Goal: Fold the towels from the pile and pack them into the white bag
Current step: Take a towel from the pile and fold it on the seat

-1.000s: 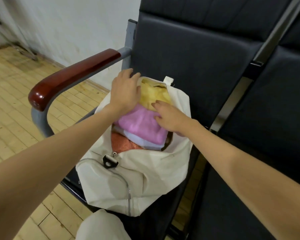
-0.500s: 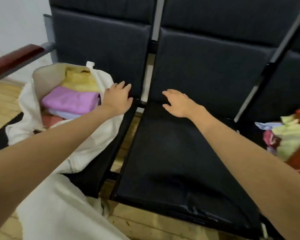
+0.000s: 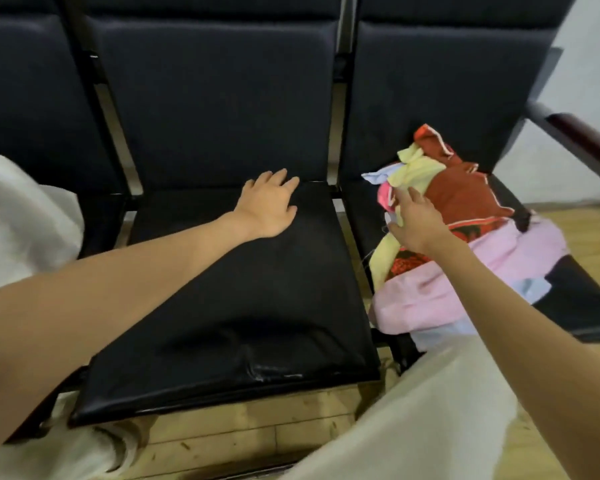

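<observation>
A loose pile of towels [image 3: 465, 216] in red, yellow, pink and pale blue lies on the right-hand black seat. My right hand [image 3: 416, 220] reaches over the pile's left side, fingers spread, touching the yellow towel [image 3: 414, 168] without gripping it. My left hand [image 3: 269, 202] hovers open, palm down, over the back of the middle seat [image 3: 243, 299], holding nothing. The white bag [image 3: 25, 223] shows only partly at the left edge, on the left-hand seat, with a sliver of purple towel inside.
Three black padded seats stand in a row with metal gaps between them. A dark red wooden armrest [image 3: 589, 140] juts out at the far right. My legs in light trousers [image 3: 416, 420] are below, over a wooden floor.
My view has swung right from the bag to the pile. Both hands left the bag and moved right; the right hand now reaches the pile, the left is over the middle seat.
</observation>
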The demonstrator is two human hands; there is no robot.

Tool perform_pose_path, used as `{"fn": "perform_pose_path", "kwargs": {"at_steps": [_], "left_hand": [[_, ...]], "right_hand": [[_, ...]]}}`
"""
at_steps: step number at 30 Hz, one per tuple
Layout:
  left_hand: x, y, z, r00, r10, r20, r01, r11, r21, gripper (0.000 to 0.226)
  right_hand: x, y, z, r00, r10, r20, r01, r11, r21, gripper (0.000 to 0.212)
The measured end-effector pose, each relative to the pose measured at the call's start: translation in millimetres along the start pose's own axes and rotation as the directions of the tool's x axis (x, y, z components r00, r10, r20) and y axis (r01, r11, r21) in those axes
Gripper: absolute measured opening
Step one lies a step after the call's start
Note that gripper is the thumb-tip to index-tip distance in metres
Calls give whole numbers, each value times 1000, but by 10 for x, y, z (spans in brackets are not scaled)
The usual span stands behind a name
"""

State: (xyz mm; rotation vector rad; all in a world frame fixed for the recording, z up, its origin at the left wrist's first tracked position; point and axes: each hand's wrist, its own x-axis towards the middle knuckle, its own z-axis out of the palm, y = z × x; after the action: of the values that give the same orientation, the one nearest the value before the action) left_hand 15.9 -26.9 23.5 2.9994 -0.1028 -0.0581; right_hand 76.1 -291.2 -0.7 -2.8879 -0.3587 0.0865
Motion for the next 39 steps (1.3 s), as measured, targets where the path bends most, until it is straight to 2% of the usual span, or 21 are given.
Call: {"fn": "perform_pose_path", "kwargs": {"at_steps": [4, 7, 9, 11, 13, 17, 20, 22, 24, 27, 30, 31, 33, 35, 37, 39], "left_hand": [[306, 626, 266, 990, 110, 86, -106, 993, -41, 60], [549, 1071, 452, 969, 184, 163, -151, 969, -195, 61], [717, 1372, 558, 954, 234, 185, -162, 927, -337, 57], [883, 1672, 655, 947, 249, 203, -137, 884, -447, 46], [1015, 1929, 731, 953, 207, 222, -56, 838, -543, 47], [1234, 2264, 898, 965, 61, 253, 126, 741, -659, 50], [1332, 2368, 1021, 958, -84, 274, 249, 719, -648, 58], [1355, 2401, 1043, 959, -156, 237, 278, 687, -671, 48], [1367, 2431, 996, 963, -208, 173, 267, 628, -731, 32], [1396, 2491, 780, 972, -198, 130, 208, 450, -869, 19], [1438, 2497, 424, 990, -100, 99, 123, 266, -956, 9], [1436, 2489, 277, 992, -60, 113, 122, 163, -979, 9], [1428, 2437, -20, 989, 5, 147, 147, -52, -988, 23], [1441, 2353, -267, 984, 55, 167, 174, -175, -969, 32], [1414, 2260, -459, 982, 92, 163, 179, -206, -962, 33], [1310, 2160, -613, 983, 107, 149, 172, -250, -953, 28]], "right_hand": [[-158, 735, 43, 956, 269, -118, -239, 946, 217, 68], [-220, 1099, 63, 904, 403, -146, -324, 866, 381, 54], [-255, 1277, 98, 913, 398, -92, -337, 862, 379, 52], [-317, 1411, 186, 930, 363, -54, -336, 902, 273, 49], [-397, 1494, 267, 923, 376, -80, -359, 918, 170, 39], [-477, 1595, 299, 897, 407, -174, -377, 908, 184, 32], [-504, 1645, 216, 876, 479, -62, -462, 868, 182, 22], [-532, 1655, 193, 854, 520, -23, -511, 846, 151, 20], [-549, 1658, 184, 822, 568, -28, -561, 818, 128, 25], [-531, 1628, 197, 772, 633, -62, -624, 773, 119, 27], [-488, 1539, 161, 713, 689, -128, -630, 711, 314, 31], [-475, 1502, 127, 705, 696, -136, -594, 684, 424, 33], [-428, 1420, 20, 698, 700, -151, -470, 606, 642, 36], [-349, 1346, -116, 669, 732, -132, -354, 469, 809, 40], [-269, 1238, -286, 657, 754, -20, -236, 231, 944, 40], [-208, 1095, -421, 703, 697, 139, -146, -50, 988, 26]]}}
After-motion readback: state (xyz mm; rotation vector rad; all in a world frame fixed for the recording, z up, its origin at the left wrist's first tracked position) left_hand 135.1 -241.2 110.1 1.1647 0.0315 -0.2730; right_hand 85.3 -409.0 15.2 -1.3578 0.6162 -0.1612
